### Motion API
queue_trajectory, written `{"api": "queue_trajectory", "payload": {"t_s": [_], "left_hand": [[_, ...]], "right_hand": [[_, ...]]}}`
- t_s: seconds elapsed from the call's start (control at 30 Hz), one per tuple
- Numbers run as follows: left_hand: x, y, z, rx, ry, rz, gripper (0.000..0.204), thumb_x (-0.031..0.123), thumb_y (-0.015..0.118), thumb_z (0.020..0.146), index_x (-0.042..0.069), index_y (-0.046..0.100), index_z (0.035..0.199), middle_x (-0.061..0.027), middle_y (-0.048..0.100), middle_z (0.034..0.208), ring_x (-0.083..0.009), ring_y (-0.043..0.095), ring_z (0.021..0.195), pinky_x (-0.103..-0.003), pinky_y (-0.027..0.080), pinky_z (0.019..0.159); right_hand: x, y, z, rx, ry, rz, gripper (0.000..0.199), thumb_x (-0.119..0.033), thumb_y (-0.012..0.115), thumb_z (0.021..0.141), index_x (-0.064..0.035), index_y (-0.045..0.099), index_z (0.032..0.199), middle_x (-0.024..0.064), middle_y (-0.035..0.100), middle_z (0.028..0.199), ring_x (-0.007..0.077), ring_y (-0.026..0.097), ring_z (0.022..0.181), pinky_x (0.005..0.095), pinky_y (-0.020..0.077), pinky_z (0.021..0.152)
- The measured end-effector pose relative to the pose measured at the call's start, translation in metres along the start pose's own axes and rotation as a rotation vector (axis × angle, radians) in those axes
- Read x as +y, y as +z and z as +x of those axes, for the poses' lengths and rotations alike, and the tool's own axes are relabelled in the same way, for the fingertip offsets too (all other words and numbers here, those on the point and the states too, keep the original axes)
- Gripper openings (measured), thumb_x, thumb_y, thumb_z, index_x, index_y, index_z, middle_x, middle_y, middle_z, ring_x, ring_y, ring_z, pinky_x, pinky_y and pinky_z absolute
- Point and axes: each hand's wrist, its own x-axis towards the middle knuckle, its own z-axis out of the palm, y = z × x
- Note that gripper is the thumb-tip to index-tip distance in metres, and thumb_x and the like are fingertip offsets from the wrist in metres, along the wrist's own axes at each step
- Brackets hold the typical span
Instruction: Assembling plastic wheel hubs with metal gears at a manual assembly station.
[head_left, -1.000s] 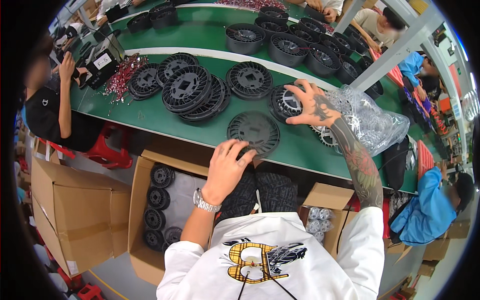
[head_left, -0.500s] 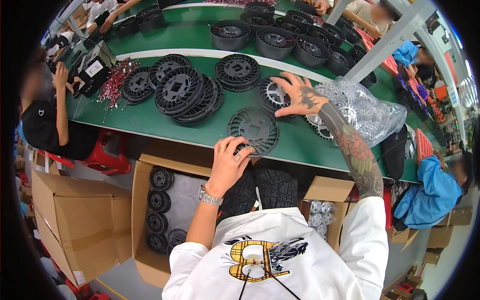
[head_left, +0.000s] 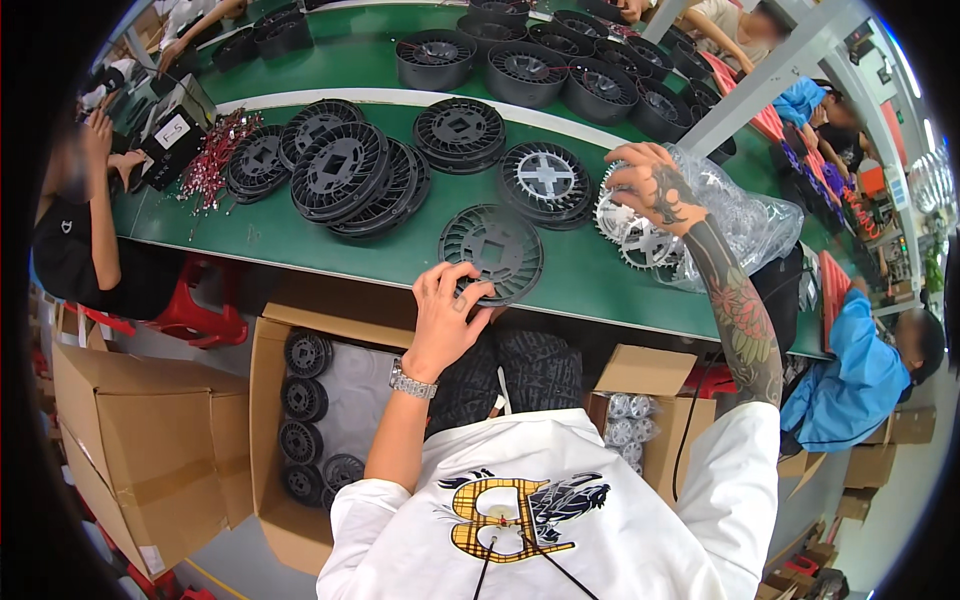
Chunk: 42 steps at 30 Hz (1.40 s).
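My left hand (head_left: 447, 312) holds the near edge of a black slotted disc (head_left: 493, 252) lying flat by the table's front edge, its fingers bent over the rim. The disc has a square hole in its middle. Off to the right, my tattooed right hand (head_left: 655, 187) curls its fingers on silver toothed discs (head_left: 648, 240) at the mouth of a clear plastic bag (head_left: 752, 225); its fingertips partly hide the top one. Between the hands sits a black slotted disc carrying a silver cross-shaped insert (head_left: 543, 178).
Stacks of black discs (head_left: 340, 172) stand left on the green table (head_left: 270, 250), near red wire bundles (head_left: 218, 160). Black drums (head_left: 525, 75) crowd the far side. A metal post (head_left: 745, 80) slants at right. Below are an open carton of black wheels (head_left: 305, 400) and a carton (head_left: 650, 372) of silver parts.
My right hand has moved right, from above the disc with the silver insert to the silver discs by the bag. My left hand stays on its disc. The whole view has shifted slightly.
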Motion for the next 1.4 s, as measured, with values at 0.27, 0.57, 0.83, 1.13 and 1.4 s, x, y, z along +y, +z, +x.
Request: {"api": "queue_trajectory", "payload": {"t_s": [0.27,0.57,0.83,1.13,1.4], "left_hand": [[-0.002,0.0,-0.002,0.0,0.007,0.013,0.042,0.017,0.086,0.075,0.021,0.066,0.111,-0.0013,0.055,0.128,-0.0318,0.045,0.126,-0.049,0.032,0.106],[0.001,-0.004,0.001,0.002,0.004,-0.01,0.036,0.033,0.086,0.08,0.02,0.068,0.107,-0.0011,0.056,0.127,-0.032,0.045,0.127,-0.049,0.032,0.107],[0.0,-0.004,-0.001,0.025,0.014,-0.018,0.032,0.023,0.087,0.076,0.017,0.07,0.102,-0.0041,0.058,0.126,-0.0333,0.047,0.125,-0.049,0.034,0.106],[0.004,-0.013,-0.003,0.111,0.042,-0.043,0.039,0.013,0.089,0.071,0.02,0.078,0.108,-0.0062,0.061,0.127,-0.0349,0.051,0.123,-0.047,0.047,0.101],[0.002,-0.015,-0.003,0.116,0.065,-0.041,0.039,0.012,0.09,0.07,0.019,0.079,0.107,-0.0066,0.063,0.122,-0.0343,0.055,0.118,-0.046,0.05,0.098]], "right_hand": [[-0.001,-0.046,-0.021,0.158,0.184,0.244,0.016,-0.012,0.076,0.085,-0.0021,0.068,0.094,0.011,0.069,0.091,0.0314,0.068,0.087,0.0406,0.0542,0.078],[-0.116,0.022,-0.084,0.204,-0.306,0.045,0.017,-0.009,0.076,0.076,-0.0078,0.071,0.092,0.0057,0.069,0.094,0.0227,0.066,0.084,0.0368,0.0535,0.068],[-0.119,0.035,-0.1,0.165,0.012,0.299,0.026,-0.007,0.078,0.083,-0.0046,0.072,0.108,0.0092,0.068,0.109,0.0301,0.066,0.098,0.0406,0.055,0.082],[-0.112,0.034,-0.09,0.124,0.171,0.346,0.024,-0.007,0.074,0.086,-0.0037,0.072,0.11,0.0115,0.066,0.11,0.0318,0.066,0.1,0.0423,0.0559,0.085],[-0.13,0.04,-0.1,0.114,0.344,0.257,0.017,-0.013,0.081,0.082,-0.0034,0.069,0.087,0.0103,0.062,0.085,0.0341,0.065,0.081,0.0441,0.0528,0.07]]}}
